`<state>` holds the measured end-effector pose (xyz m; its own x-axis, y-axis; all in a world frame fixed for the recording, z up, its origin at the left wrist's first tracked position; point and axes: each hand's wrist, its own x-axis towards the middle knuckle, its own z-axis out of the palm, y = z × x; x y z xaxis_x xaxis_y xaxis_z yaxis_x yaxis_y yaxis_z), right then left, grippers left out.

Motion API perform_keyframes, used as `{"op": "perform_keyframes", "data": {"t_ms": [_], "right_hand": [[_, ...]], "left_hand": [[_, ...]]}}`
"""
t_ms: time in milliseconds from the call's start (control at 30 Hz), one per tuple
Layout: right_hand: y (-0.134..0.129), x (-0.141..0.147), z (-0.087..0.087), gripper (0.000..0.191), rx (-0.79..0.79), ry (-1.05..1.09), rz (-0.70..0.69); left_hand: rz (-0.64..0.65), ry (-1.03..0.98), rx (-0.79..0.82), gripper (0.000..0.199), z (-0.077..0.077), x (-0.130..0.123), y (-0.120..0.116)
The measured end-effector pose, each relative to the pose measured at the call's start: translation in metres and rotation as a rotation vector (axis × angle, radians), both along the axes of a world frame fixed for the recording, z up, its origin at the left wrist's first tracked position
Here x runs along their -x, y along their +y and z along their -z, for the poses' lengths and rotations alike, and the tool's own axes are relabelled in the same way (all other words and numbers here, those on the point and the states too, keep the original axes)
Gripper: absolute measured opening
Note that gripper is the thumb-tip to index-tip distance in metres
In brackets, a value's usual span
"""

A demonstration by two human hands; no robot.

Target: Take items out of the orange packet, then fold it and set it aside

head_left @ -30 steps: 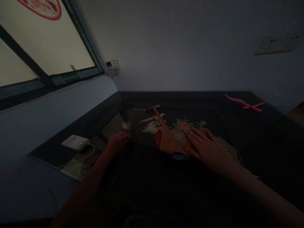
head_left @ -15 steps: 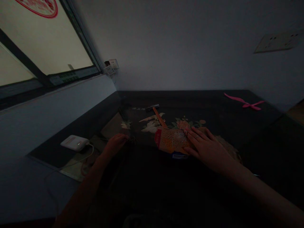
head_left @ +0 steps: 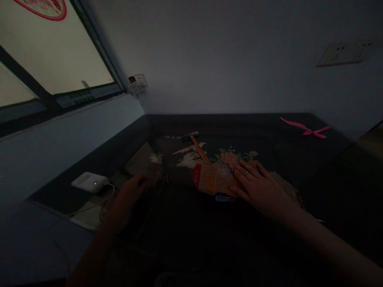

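My right hand (head_left: 254, 183) lies with its fingers stretched out over an orange dotted piece of packaging (head_left: 214, 177) with a red end, pressing on it. Crumpled brown material (head_left: 285, 185) shows beyond the hand. Over to the left is my left hand (head_left: 131, 193), dark and slightly blurred, its fingertips drawn together; what they hold, if anything, is too small to make out. Just right of those fingers several thin sticks or nails (head_left: 164, 177) lie in a loose cluster. A hammer (head_left: 199, 148) with a wooden handle rests behind the packaging.
The dark table (head_left: 254, 131) bears printed flowers and meets the wall behind. A white device (head_left: 89, 182) with a cable sits at the left edge. A pink ribbon (head_left: 312, 131) lies at the far right. Dim light hides the near part.
My left hand has drawn back left and slightly nearer, away from the thin pieces, which show more fully. My right hand stays on the packaging. The view has shifted slightly.
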<state>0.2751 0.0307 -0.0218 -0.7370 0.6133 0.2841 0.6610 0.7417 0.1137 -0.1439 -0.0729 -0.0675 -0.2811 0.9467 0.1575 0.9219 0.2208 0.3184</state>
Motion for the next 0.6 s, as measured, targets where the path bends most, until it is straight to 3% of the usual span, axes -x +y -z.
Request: {"op": "perform_keyframes", "data": {"t_ms": [167, 333, 600], "right_hand": [[0.000, 0.000, 0.001, 0.060, 0.003, 0.000, 0.006], [0.000, 0.000, 0.001, 0.061, -0.020, -0.013, -0.009], [0.000, 0.000, -0.001, 0.061, -0.023, -0.019, 0.004]], "left_hand": [[-0.007, -0.061, 0.039, 0.025, 0.005, -0.009, -0.008], [-0.004, -0.004, -0.001, 0.023, 0.010, -0.012, 0.004], [-0.008, 0.077, 0.076, 0.022, 0.004, -0.023, 0.015]]}}
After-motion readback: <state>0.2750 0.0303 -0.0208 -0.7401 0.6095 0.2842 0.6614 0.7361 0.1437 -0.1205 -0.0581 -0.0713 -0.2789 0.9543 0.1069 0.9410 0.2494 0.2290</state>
